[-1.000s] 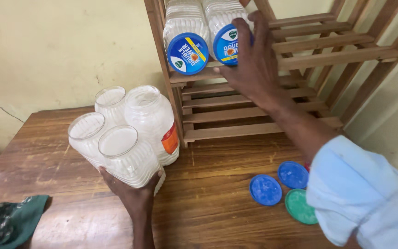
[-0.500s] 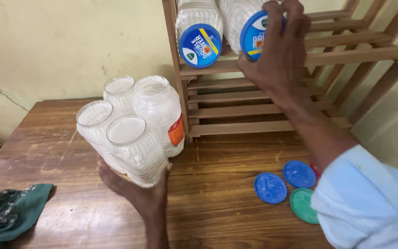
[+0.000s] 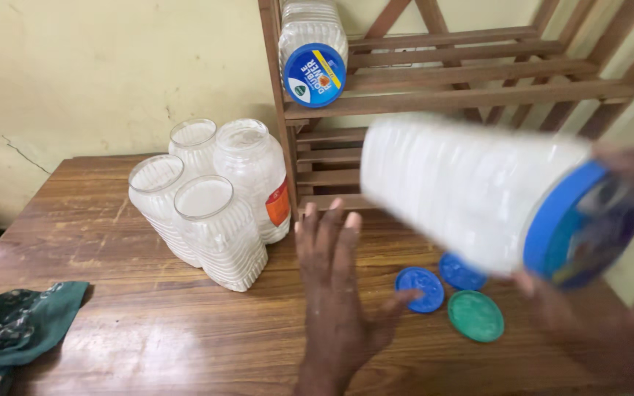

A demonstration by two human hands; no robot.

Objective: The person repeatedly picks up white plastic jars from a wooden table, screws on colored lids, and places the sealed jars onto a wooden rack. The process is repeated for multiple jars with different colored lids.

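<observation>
The right hand (image 3: 625, 242) is gripping a lidded white jar (image 3: 478, 198) by its blue cap, carrying it in front of the wooden rack (image 3: 464, 92). The left hand (image 3: 335, 293) is hovering empty with fingers spread. One capped jar (image 3: 313, 48) is lying on the rack; four open jars (image 3: 210, 198) are standing left of it, and loose lids (image 3: 449, 290) are waiting below.
</observation>
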